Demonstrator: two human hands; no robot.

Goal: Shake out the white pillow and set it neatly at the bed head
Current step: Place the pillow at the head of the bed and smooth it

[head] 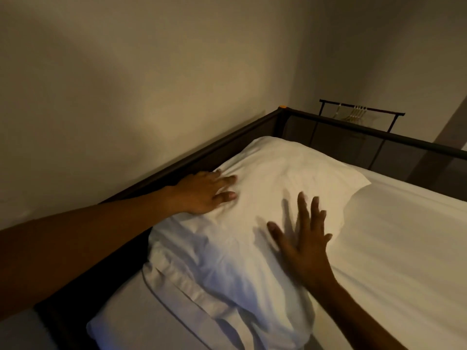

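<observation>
My left hand point(202, 194) lies flat on the left edge of the white pillow point(252, 210), palm down, fingers loosely spread and gripping nothing, right beside the dark bed rail point(177, 170) that runs along the beige wall point(126, 84). The pillow rests on the white sheet point(404, 248), tucked against that rail, its long axis running from the crumpled open end near me, low in the view, up and away toward the far corner of the frame. That far end is plump and rounded; the near end is creased and folded over itself. My right hand point(302, 245) is open too, fingers splayed, over the pillow's right side; it is blurred, so I cannot tell whether it presses the fabric or hovers just above. Beyond the rail at far right stands a black clothes rack point(361, 111) with pale hangers.
</observation>
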